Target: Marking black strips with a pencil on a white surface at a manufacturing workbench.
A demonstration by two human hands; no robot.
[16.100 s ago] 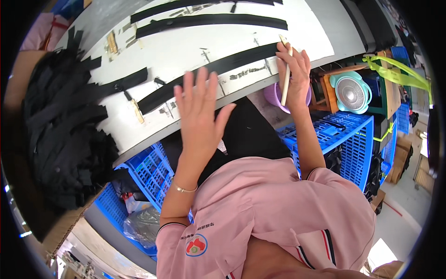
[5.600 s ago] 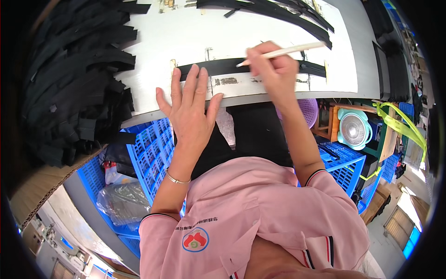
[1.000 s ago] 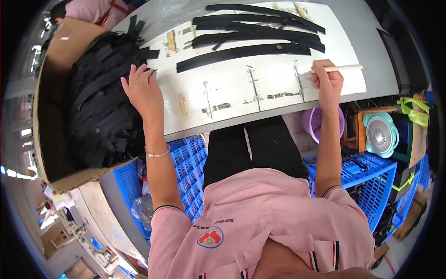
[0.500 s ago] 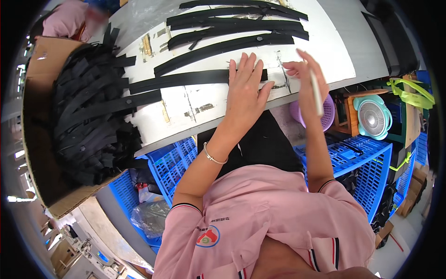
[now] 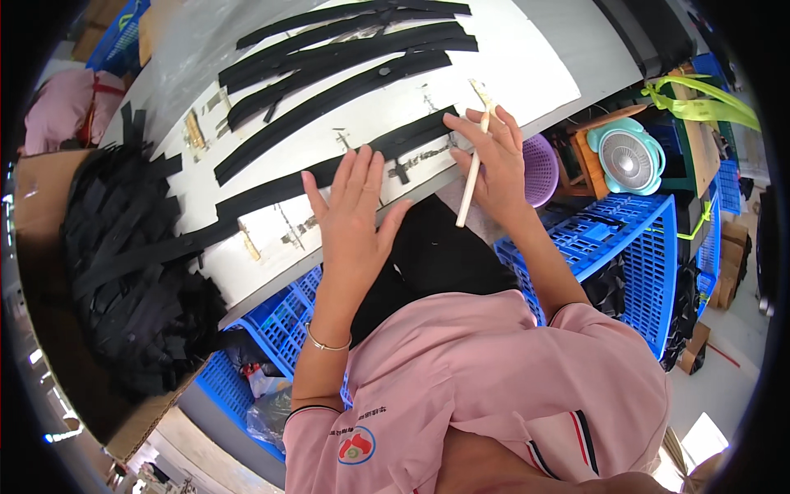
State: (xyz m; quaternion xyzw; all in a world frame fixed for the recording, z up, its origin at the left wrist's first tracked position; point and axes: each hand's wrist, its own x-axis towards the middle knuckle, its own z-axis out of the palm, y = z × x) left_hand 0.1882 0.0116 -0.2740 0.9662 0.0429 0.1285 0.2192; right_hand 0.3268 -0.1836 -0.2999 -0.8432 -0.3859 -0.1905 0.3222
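Observation:
A black zipper-like strip [image 5: 271, 191] lies slantwise near the front edge of the white board [image 5: 527, 58]. My left hand [image 5: 350, 202] rests on its middle, fingers stretched out and apart. At the strip's right end is my right hand [image 5: 494, 156], closed around a slim white stick [image 5: 469, 193] like a pen or brush, its tan tip pointing away over the board. A short dark tab [image 5: 401, 170] hangs from the strip between my hands. Several similar black strips [image 5: 329, 107] are laid out side by side farther back.
On the left, a cardboard box [image 5: 37, 189] is heaped with black strips [image 5: 132, 280]. Blue plastic crates [image 5: 650, 222] stand under the table at both sides. Right of my right hand are a purple basket [image 5: 539, 169] and a teal fan [image 5: 629, 156]. A person in pink [image 5: 70, 111] is at far left.
The view has shifted, tilting the board. My right hand has come to the strip's right end, its stick swung tip-forward. My left hand stays spread on the strip, now nearer its middle.

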